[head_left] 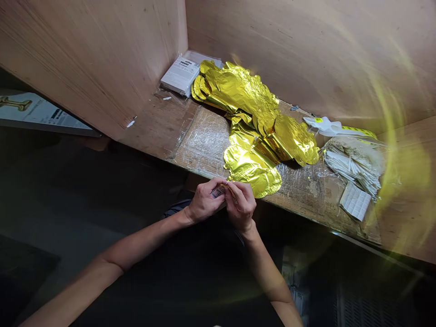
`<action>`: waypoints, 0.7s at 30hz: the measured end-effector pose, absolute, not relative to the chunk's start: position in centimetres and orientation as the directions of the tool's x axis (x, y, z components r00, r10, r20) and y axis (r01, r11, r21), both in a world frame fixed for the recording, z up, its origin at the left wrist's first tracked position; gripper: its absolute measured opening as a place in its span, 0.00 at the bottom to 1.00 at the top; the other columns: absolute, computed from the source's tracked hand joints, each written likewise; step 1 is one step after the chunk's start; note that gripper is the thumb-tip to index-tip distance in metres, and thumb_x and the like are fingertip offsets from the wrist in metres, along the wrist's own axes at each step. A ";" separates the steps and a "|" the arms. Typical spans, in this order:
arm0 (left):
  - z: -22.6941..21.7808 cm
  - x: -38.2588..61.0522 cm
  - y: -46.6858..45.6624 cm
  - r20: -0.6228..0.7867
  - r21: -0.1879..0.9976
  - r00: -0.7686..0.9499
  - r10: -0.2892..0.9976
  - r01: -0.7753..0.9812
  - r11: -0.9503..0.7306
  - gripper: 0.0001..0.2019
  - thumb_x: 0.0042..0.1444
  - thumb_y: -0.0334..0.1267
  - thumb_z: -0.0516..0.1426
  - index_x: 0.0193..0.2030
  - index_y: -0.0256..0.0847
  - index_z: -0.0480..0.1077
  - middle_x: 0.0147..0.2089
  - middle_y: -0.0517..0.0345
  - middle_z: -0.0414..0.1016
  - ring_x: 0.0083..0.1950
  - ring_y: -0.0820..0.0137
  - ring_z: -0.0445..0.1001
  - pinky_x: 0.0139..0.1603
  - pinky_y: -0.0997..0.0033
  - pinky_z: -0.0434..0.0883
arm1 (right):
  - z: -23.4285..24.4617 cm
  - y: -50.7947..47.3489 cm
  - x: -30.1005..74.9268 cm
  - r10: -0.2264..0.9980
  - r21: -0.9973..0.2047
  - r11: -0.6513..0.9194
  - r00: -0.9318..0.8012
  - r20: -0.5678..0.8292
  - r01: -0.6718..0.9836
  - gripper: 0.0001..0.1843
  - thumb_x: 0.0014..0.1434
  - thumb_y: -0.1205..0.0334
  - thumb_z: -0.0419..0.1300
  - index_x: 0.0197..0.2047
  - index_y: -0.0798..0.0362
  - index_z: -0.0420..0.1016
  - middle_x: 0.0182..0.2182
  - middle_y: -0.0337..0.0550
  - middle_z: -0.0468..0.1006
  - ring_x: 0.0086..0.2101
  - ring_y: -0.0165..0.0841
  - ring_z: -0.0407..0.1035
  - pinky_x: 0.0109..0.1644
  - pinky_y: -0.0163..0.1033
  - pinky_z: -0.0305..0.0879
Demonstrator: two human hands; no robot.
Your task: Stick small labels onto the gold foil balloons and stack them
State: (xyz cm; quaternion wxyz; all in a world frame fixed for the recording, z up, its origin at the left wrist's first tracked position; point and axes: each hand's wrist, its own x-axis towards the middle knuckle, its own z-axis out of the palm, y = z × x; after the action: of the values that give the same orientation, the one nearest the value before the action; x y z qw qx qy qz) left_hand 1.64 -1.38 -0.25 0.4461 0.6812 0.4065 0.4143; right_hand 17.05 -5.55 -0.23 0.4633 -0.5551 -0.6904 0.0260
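Close together at the front edge of the bench, my left hand (208, 198) and my right hand (241, 204) pinch a small printed piece (218, 191) between their fingertips. It has dark markings, and the fingers hide most of it, so its kind is unclear. Just beyond my fingertips lies the nearest of several flat, shiny gold foil balloons (254, 165), heaped across the bench. Its near edge is close to my right hand; whether they touch I cannot tell.
Wooden panels (289, 54) enclose the bench (204, 141). White printed packs (180, 75) are stacked in the back left corner. At right lie a plastic bag of white sticks (352, 165) and a folded printed paper (355, 200). A box picturing a gold balloon (37, 109) stands at far left.
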 end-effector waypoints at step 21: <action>-0.5 1.4 -1.8 0.227 0.929 0.332 0.916 0.208 -0.306 0.09 0.59 0.33 0.64 0.47 0.42 0.75 0.34 0.63 0.79 0.31 0.75 0.75 0.35 0.78 0.72 | 0.9 -5.4 16.8 0.871 -0.752 0.331 0.123 0.477 0.570 0.04 0.68 0.67 0.62 0.40 0.49 0.72 0.35 0.40 0.76 0.36 0.33 0.74 0.40 0.40 0.75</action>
State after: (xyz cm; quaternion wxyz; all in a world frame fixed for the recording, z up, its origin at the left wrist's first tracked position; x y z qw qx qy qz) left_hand 1.43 -1.81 -0.46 0.4286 0.6945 0.4043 0.4130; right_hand 16.79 -5.42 0.92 0.4998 -0.5583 -0.6448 0.1505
